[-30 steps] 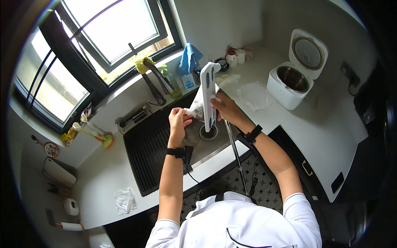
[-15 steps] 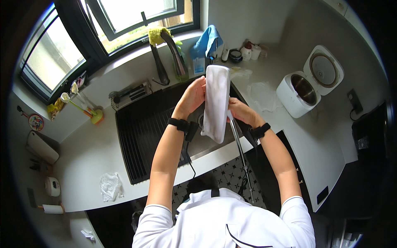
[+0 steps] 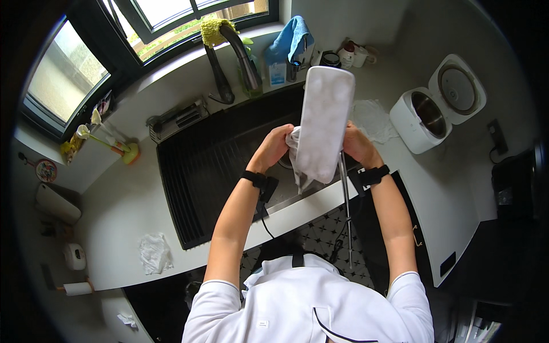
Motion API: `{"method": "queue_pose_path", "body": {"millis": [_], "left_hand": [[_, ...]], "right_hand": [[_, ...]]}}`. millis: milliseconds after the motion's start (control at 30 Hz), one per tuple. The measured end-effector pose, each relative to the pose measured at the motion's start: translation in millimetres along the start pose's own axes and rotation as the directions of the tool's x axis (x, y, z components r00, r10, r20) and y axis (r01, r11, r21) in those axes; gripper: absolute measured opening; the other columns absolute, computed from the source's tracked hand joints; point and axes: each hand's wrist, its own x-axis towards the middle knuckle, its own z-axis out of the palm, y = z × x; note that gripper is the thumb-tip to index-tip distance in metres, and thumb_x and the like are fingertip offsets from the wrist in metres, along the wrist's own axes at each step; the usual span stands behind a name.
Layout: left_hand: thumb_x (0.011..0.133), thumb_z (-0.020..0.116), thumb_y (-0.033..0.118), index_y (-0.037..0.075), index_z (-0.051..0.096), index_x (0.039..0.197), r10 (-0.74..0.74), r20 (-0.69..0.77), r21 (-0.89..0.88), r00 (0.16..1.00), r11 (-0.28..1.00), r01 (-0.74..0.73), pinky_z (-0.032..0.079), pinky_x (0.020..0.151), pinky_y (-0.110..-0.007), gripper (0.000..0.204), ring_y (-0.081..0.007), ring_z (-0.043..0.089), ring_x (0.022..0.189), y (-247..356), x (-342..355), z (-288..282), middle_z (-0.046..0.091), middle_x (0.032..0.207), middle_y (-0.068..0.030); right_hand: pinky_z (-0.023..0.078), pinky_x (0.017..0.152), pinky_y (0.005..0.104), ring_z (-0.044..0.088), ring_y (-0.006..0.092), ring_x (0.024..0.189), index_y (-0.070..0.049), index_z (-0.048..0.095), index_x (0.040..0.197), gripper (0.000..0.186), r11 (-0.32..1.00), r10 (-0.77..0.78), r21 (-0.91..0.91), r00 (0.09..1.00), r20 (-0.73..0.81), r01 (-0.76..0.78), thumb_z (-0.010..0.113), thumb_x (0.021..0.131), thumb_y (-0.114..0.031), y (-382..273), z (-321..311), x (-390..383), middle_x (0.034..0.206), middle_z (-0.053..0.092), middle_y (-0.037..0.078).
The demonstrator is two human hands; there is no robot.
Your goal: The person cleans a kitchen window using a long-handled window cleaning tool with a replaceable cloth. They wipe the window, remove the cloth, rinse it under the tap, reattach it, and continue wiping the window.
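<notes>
A flat mop head (image 3: 327, 117), white with faint grey patches, is held up over the front of the dark sink (image 3: 197, 177). Its metal pole (image 3: 346, 211) slants down past the counter edge toward the floor. Bunched white cloth (image 3: 294, 146) shows along the head's left edge, and a loose tip hangs at the bottom. My left hand (image 3: 273, 150) is closed on this cloth, fingers partly hidden. Against the right edge, my right hand (image 3: 360, 148) grips the mop head, its fingertips hidden behind it.
A faucet (image 3: 240, 60) with a yellow cloth stands behind the sink, beside a blue cloth (image 3: 291, 40). An open white rice cooker (image 3: 414, 123) sits at right on the counter. Crumpled clear plastic lies near it (image 3: 374, 120), and another plastic bag (image 3: 154, 253) lies at left.
The mop head has shifted right and tilted so its broad face shows more. My left hand has moved down to its edge, where cloth is now bunched. My right hand has moved slightly up and right.
</notes>
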Motion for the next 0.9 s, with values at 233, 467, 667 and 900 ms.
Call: {"method": "queue_pose_path", "body": {"millis": [233, 467, 667, 900], "left_hand": [[0.095, 0.051, 0.028, 0.007, 0.062, 0.097, 0.060, -0.372, 0.274, 0.926, 0.961, 0.048, 0.049, 0.080, -0.036, 0.024, -0.0168, 0.054, 0.085, 10.8, -6.2, -40.2, 0.057, 0.087, -0.0018], [0.090, 0.069, 0.025, 0.002, 0.066, 0.096, 0.036, -0.362, 0.495, 0.932, 0.854, 0.159, 0.059, 0.072, -0.035, 0.024, -0.0195, 0.066, 0.086, -17.2, 3.6, -42.3, 0.066, 0.092, -0.0079], [0.091, 0.064, 0.014, 0.002, 0.062, 0.099, 0.102, -0.498, 0.558, 0.861, 0.798, 0.229, 0.061, 0.061, -0.036, 0.015, -0.0190, 0.066, 0.082, -39.0, 12.5, -77.7, 0.063, 0.090, -0.0069], [0.087, 0.060, 0.011, 0.016, 0.031, 0.133, 0.170, -0.725, 0.163, 0.668, 0.984, -0.073, 0.054, 0.082, -0.052, 0.054, -0.0333, 0.059, 0.106, 8.2, 35.7, -108.6, 0.049, 0.128, -0.0156]], "right_hand": [[0.050, 0.071, 0.0271, 0.064, 0.0106, 0.081, -0.004, 0.064, 0.108, 0.021, 0.982, -0.187, -0.034, 0.933, -0.308, 0.185, 0.062, 0.092, -0.016, -6.6, -6.3, -26.7, 0.095, 0.067, 0.002], [0.047, 0.061, 0.0263, 0.061, 0.0105, 0.071, -0.005, 0.064, 0.106, 0.017, 0.956, -0.293, -0.085, 0.893, -0.342, 0.281, 0.057, 0.091, -0.007, 8.2, -22.8, -34.7, 0.087, 0.066, 0.001], [0.048, 0.084, 0.0289, 0.061, 0.0132, 0.098, -0.002, 0.061, 0.119, 0.029, 0.941, -0.334, -0.133, 0.797, -0.503, 0.310, 0.058, 0.090, -0.009, 13.0, -37.6, -53.8, 0.110, 0.066, 0.004], [0.045, 0.098, 0.0324, 0.059, 0.0170, 0.114, 0.000, 0.055, 0.130, 0.044, 0.951, -0.308, -0.141, 0.784, -0.539, 0.277, 0.056, 0.087, -0.010, 16.8, -42.8, -73.7, 0.122, 0.062, 0.008]]}}
